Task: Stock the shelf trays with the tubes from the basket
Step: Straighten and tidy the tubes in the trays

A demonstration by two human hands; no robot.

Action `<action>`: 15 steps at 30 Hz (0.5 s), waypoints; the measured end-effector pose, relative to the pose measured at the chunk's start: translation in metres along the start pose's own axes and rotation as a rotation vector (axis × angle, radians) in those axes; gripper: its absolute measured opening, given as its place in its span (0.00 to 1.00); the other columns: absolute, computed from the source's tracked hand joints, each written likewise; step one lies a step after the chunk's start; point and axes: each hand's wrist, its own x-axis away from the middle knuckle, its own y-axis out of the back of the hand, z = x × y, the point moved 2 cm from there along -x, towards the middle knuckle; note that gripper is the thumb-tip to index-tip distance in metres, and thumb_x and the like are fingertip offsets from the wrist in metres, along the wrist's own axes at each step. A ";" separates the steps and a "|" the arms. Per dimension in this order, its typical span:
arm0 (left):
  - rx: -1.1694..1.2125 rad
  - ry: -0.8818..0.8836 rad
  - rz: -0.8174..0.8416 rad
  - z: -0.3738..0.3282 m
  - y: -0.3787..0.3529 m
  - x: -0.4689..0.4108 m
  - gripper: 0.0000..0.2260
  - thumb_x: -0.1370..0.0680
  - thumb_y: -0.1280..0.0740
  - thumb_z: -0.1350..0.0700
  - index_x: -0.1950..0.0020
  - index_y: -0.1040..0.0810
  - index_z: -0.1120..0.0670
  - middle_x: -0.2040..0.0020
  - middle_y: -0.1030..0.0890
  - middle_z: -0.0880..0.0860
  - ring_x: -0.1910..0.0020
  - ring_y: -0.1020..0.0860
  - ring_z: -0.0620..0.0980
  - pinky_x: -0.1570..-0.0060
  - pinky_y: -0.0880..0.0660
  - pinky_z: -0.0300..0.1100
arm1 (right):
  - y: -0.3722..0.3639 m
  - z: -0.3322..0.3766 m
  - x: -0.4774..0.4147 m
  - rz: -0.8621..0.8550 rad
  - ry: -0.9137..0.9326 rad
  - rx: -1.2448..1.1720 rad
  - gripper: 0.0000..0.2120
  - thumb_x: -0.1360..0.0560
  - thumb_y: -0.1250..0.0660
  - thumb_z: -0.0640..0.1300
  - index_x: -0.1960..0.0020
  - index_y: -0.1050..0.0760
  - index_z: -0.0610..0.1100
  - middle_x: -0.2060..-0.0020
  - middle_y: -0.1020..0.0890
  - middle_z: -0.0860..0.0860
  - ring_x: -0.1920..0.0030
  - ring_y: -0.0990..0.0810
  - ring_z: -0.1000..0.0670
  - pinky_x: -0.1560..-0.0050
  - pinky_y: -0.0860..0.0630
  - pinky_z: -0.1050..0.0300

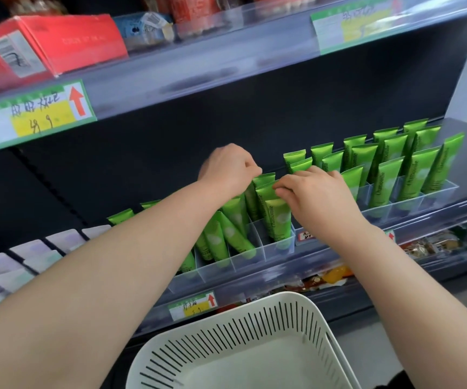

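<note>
Green tubes (389, 178) stand in rows in clear divided trays (437, 192) on the middle shelf. In the tray at centre (249, 256), more green tubes (277, 220) stand or lean. My left hand (228, 167) has its fingers curled over the crimped top of a tube at the back of this tray. My right hand (313, 192) pinches the top of the neighbouring tube. The white slotted basket (226, 341) sits below the shelf; the part of its inside that shows holds no tubes.
An upper shelf carries a red box (66, 43) and price labels (35, 116). Pale packets (16, 265) fill the shelf at left. Snack packs (429, 245) lie on the lower shelf. The dark back panel stands behind the trays.
</note>
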 end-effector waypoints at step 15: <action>-0.177 0.036 0.021 0.010 -0.016 -0.034 0.06 0.25 0.29 0.57 0.54 0.15 0.47 0.49 0.17 0.48 0.48 0.20 0.53 0.54 0.25 0.41 | -0.005 -0.005 0.001 0.043 0.038 -0.015 0.18 0.20 0.45 0.54 0.38 0.24 0.49 0.44 0.19 0.52 0.40 0.24 0.48 0.47 0.34 0.49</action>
